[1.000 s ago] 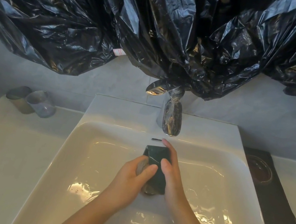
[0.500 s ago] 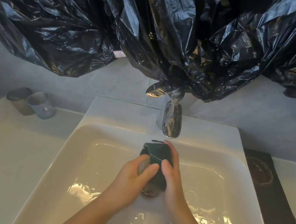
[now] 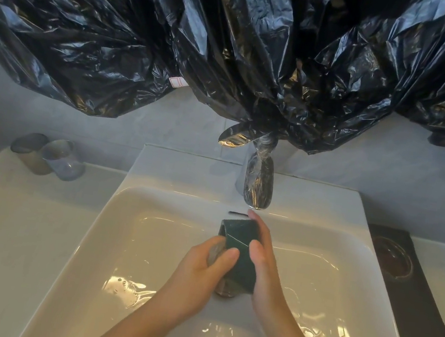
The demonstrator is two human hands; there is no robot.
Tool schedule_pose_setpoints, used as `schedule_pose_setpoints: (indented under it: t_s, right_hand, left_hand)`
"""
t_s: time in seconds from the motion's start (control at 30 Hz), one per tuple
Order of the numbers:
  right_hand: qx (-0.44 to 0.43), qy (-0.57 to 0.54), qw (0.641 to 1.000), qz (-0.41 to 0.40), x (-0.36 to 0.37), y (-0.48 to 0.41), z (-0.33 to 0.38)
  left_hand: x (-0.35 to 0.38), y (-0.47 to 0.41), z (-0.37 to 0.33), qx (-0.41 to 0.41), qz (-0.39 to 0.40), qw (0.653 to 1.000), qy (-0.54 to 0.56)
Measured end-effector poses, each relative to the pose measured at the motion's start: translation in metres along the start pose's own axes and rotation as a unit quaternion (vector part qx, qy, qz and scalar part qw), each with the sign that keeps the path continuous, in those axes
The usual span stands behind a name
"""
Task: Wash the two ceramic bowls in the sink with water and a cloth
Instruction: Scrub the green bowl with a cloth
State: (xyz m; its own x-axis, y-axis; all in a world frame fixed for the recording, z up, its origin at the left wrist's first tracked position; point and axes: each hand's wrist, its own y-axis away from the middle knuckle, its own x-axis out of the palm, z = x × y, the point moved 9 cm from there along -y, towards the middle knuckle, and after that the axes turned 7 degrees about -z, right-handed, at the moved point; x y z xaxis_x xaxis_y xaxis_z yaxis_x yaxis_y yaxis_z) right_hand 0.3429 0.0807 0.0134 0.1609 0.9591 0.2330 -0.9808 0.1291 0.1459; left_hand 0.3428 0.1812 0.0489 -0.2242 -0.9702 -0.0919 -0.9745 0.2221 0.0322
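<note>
Crumpled black plastic sheeting (image 3: 235, 42) hangs across the whole top of the view, w/ its lower folds draped over the chrome tap (image 3: 258, 185) so the tap's upper part is hidden. Below it, the pale stone desk (image 3: 3, 221) carries the white rectangular sink (image 3: 127, 211); basin is wet, w/ light glinting on water near the front. On the desk to the right lies a dark flat rectangular mat (image 3: 426, 311) w/ a dark ceramic bowl (image 3: 392, 258) sitting on its far end, well apart from the hands. Far left corner of the desk: two tumblers, a grey-beige cup (image 3: 30, 152) and a clear bluish glass cup (image 3: 63, 160), touching side by side.

Mid-basin, just under the spout, both hands meet. Left hand (image 3: 199, 272), grip curled round a small greyish round object (image 3: 215, 250), prob. the other bowl, mostly hidden by fingers and cloth. Right hand (image 3: 262, 259), fingers flat and together, pressed against a dark green folded cloth (image 3: 238, 243) that wraps over that object. Can't tell if water runs from the tap.
</note>
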Motion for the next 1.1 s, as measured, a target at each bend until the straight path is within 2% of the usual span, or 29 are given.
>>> schedule_pose_setpoints:
  t_s: [0.07, 0.17, 0.23, 0.33, 0.37, 0.43, 0.5, 0.57, 0.63, 0.7, 0.83, 0.9, 0.93, 1.0, 1.1]
  right_hand:
    - [0.074, -0.067, 0.995, 0.026, 0.001, 0.002, -0.007]
    - [0.176, -0.186, 0.966, 0.024, 0.002, 0.003, -0.019]
    - [0.142, -0.14, 0.98, -0.017, -0.003, -0.001, -0.022]
    - [0.001, 0.021, 0.998, -0.062, -0.007, -0.003, -0.006]
    - [-0.032, 0.042, 0.996, -0.067, -0.007, -0.002, -0.003]
    - [-0.051, 0.014, 0.997, -0.059, -0.006, 0.0, -0.001]
    - [-0.001, -0.071, 0.997, -0.037, -0.005, -0.001, -0.007]
    - [0.104, -0.143, 0.984, -0.007, 0.0, -0.001, -0.016]
    - [0.151, -0.161, 0.975, 0.015, 0.0, 0.001, -0.021]
    - [0.121, -0.127, 0.984, 0.01, 0.001, 0.001, -0.02]
    - [-0.047, -0.015, 0.998, -0.034, -0.006, 0.0, -0.004]
    - [-0.059, -0.004, 0.998, -0.028, -0.005, 0.001, -0.001]
    - [-0.037, -0.009, 0.999, -0.016, -0.003, 0.001, -0.002]
    - [0.062, -0.049, 0.997, 0.018, 0.004, 0.002, -0.011]
    - [0.202, -0.117, 0.97, 0.062, 0.008, 0.007, -0.026]
  left_hand:
    - [-0.005, -0.001, 0.0, 0.052, -0.006, 0.996, -0.075]
    - [0.005, 0.002, 0.008, 0.135, 0.036, 0.963, -0.229]
    - [0.009, 0.004, 0.013, 0.103, 0.039, 0.974, -0.198]
    - [0.01, 0.003, 0.016, 0.016, 0.022, 0.998, -0.053]
    - [0.01, 0.001, 0.016, 0.001, 0.019, 1.0, -0.024]
    - [0.009, -0.001, 0.012, -0.004, 0.018, 1.0, -0.005]
    - [0.006, -0.002, 0.009, 0.018, 0.024, 0.999, -0.027]
    - [0.008, 0.002, 0.007, 0.054, 0.045, 0.994, -0.085]
    - [0.011, 0.007, 0.008, 0.074, 0.062, 0.988, -0.117]
    - [0.012, 0.008, 0.008, 0.044, 0.055, 0.995, -0.073]
    - [0.008, 0.005, 0.001, -0.028, 0.032, 0.998, 0.048]
    - [0.005, 0.003, 0.0, -0.024, 0.025, 0.999, 0.038]
    - [0.004, 0.002, 0.001, -0.018, 0.018, 0.999, 0.023]
    - [-0.003, 0.0, 0.003, 0.013, 0.004, 1.0, -0.02]
    - [0.003, -0.001, 0.004, 0.118, 0.052, 0.972, -0.195]
